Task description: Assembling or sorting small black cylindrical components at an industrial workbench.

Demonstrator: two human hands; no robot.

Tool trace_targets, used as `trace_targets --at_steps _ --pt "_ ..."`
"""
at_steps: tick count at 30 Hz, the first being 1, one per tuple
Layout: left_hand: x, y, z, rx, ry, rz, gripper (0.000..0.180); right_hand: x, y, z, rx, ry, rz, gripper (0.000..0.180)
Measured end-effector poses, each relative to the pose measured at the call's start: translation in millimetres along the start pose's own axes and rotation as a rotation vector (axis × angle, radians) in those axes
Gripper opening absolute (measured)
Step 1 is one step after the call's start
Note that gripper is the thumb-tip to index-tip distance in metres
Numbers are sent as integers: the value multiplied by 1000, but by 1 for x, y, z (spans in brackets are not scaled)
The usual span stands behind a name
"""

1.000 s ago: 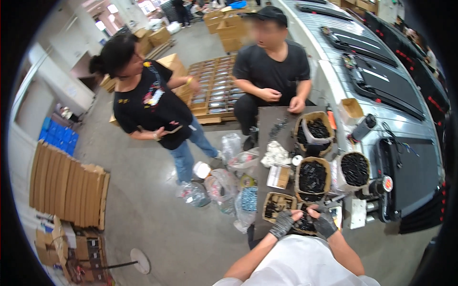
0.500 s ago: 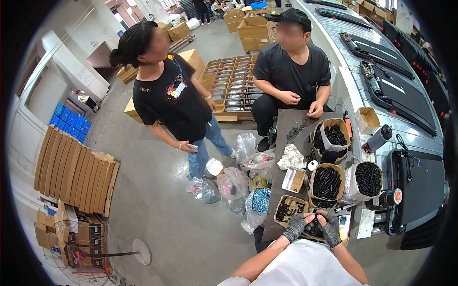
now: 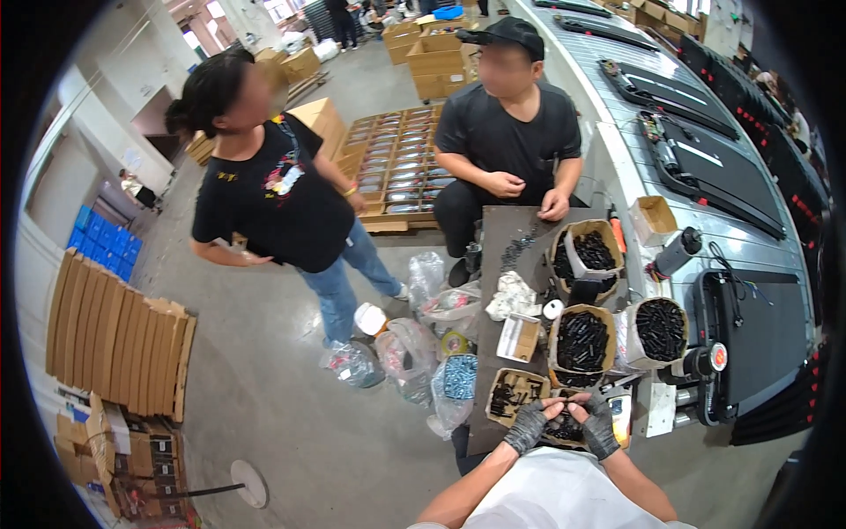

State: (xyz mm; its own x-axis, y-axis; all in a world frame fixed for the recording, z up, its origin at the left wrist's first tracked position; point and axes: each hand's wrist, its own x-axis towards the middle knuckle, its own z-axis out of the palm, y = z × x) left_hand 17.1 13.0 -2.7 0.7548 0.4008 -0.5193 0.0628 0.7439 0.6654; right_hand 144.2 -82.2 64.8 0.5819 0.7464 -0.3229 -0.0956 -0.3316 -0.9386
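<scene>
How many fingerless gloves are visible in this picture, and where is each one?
2 grey fingerless gloves: one on the person's left hand, one on their right hand, both over the near end of the dark table. More may be hidden elsewhere.

The standing co-worker's (image 3: 286, 207) wristbanded hand (image 3: 357, 203) has dropped lower.

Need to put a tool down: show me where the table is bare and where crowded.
On the dark table, the far left corner is bare, between its edge and the scattered dark parts; so is a smaller patch at the near left, bordered by the shallow carton and left hand. The right side is crowded with boxes of black parts.
</scene>
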Motion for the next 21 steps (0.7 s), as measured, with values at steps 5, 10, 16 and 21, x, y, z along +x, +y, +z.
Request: trace_targets --at_steps 5,10,16,21 --pt "2 5 3 -5 -14 1 33 2 -2 -3 31 -14 15 14" --pt "6 4 2 -72 -12 -29 33 5 3 -4 -24 -6 30 17" --pt "11 -7 -2 -208 -25 -45 35 6 -3 1 -81 20 30 17" --pt "0 30 2 195 -16 -35 42 10 -10 0 -118 29 54 18"
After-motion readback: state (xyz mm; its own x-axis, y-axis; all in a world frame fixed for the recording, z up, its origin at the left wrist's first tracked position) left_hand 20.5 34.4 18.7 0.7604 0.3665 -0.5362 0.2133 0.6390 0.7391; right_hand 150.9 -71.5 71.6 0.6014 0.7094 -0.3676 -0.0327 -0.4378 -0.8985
